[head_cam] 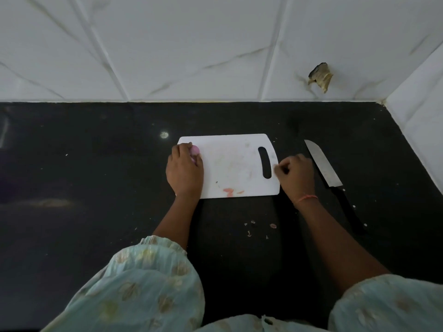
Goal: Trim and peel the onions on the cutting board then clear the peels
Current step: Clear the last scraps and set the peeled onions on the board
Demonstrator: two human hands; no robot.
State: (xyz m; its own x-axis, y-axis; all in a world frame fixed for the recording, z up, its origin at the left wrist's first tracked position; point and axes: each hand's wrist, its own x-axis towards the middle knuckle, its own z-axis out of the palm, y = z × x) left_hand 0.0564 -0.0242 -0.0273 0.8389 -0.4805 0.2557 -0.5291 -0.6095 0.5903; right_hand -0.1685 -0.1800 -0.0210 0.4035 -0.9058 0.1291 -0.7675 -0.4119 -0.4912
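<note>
At the left end of the board [230, 164], the left hand [184, 171] lies palm down with its fingers curled over a peeled pink onion [195, 150], which sits on the board's far left corner and shows only at the fingertips. At the board's right edge, beside the handle slot [265, 162], the right hand [296, 174] is closed with thumb and fingertips drawn together; whether it pinches a scrap cannot be told. A thin orange thread [308, 198] circles the right wrist. The board is white, lies flat on the black counter [96, 188], and carries faint stains and a few reddish peel bits [229, 191] near its front edge. A knife [332, 180] lies on the counter just right of the right hand, blade pointing away, black handle toward the person. Small peel scraps [260, 227] are scattered on the counter in front of the board, between the forearms. Behind the counter rises a white tiled wall [191, 49] with a damaged patch [321, 76] at right. Pale green patterned sleeves [143, 283] cover the upper arms.
</note>
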